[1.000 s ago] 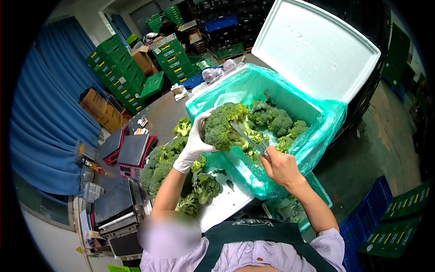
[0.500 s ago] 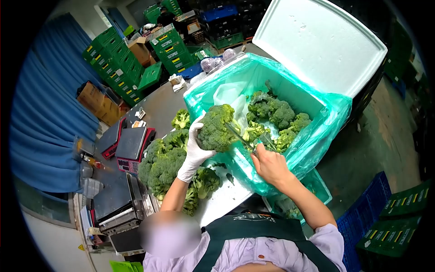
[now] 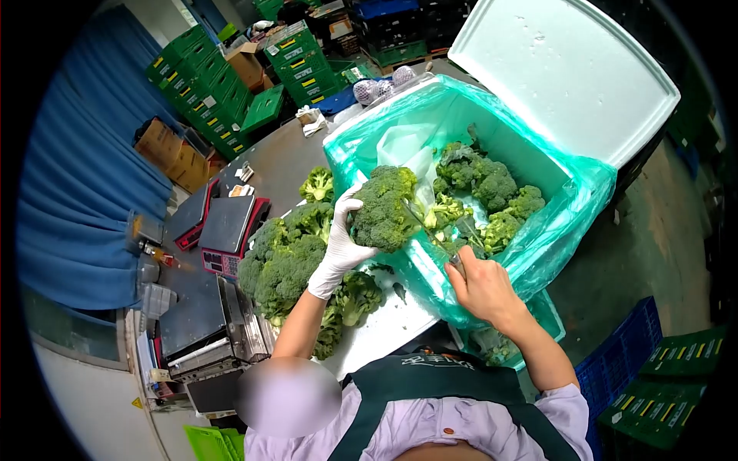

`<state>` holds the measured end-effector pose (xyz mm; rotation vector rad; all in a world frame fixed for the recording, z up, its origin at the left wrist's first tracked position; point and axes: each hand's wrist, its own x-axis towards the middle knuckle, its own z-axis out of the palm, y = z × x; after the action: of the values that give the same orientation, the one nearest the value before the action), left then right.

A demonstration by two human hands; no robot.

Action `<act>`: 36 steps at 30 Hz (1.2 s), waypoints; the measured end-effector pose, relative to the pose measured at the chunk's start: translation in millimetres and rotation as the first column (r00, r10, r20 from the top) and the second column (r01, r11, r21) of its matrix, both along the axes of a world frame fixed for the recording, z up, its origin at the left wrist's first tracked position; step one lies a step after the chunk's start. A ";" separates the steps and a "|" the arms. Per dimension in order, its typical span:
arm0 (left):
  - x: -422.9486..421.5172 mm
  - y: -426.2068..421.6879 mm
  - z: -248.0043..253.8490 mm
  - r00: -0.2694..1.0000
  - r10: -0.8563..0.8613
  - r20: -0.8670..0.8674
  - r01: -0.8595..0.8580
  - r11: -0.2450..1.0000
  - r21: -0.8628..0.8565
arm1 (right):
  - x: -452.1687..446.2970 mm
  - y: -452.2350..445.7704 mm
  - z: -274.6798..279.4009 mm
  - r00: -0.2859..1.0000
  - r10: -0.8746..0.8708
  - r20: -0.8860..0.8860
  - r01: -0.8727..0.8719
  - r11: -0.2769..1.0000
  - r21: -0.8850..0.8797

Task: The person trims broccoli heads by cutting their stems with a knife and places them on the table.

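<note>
My left hand [image 3: 344,247], in a white glove, grips a large head of broccoli [image 3: 386,211] at the near edge of a foam box lined with green plastic [image 3: 580,223]. The bare right hand [image 3: 490,290] is closed around a knife [image 3: 458,265] at the box's near side. Its blade points toward the broccoli's stem and is hard to make out against the greens. Inside the box lie more broccoli pieces [image 3: 492,184] with pale cut stems and leaves. Left of my gloved hand, several broccoli heads are piled [image 3: 284,269] on the table.
The white foam lid [image 3: 569,77] stands raised behind the box. Scales [image 3: 227,224] sit on the metal table [image 3: 277,157] to the left. Below the box, another green-lined container [image 3: 547,315] holds scraps. Green crates [image 3: 204,92] are stacked behind; a blue crate [image 3: 626,346] stands at right.
My right hand with the knife has drawn slightly down and away from the held broccoli. The left hand keeps its hold. The whole view has shifted a little.
</note>
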<state>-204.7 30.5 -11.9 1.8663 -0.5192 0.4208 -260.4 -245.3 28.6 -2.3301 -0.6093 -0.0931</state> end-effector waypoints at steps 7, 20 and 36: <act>-1.0 -2.7 -0.4 0.999 -0.040 0.015 0.041 0.997 -0.067 | -4.9 5.9 -5.1 1.000 0.023 -0.002 -0.023 0.997 0.073; -0.4 -0.1 -2.0 1.000 -0.005 0.018 0.006 0.998 -0.059 | 19.0 32.0 -23.9 0.995 -0.095 -0.034 0.093 0.994 -0.053; -5.4 -2.6 -0.6 0.994 0.082 0.071 -0.085 0.996 0.041 | 18.3 26.2 -24.2 0.986 -0.134 0.098 0.138 0.989 -0.043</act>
<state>-210.1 27.9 -12.5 1.9255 -0.5019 0.5355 -242.1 -219.1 4.4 -2.4252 -0.5034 -0.2559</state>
